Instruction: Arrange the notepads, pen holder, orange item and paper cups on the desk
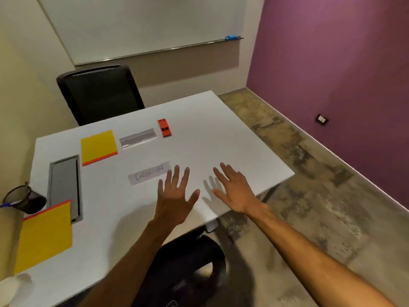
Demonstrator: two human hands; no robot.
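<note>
Two yellow notepads with orange edges lie on the white desk [221,138]: one notepad [98,147] at the back left, the other notepad [45,237] near the front left edge. A black mesh pen holder [26,199] with a blue pen lies tipped at the far left. The small orange item [164,127] rests toward the back middle. A white paper cup [13,289] shows blurred at the bottom left corner. My left hand [176,196] and my right hand [234,191] hover over the desk's near right part, fingers spread, holding nothing.
A paper strip [149,173] reading "CHECK-IN" lies just left of my left hand. A clear strip [137,138] lies beside the orange item. A grey cable tray [64,187] is set into the desk. One black chair [99,94] stands behind, another chair [188,267] below me.
</note>
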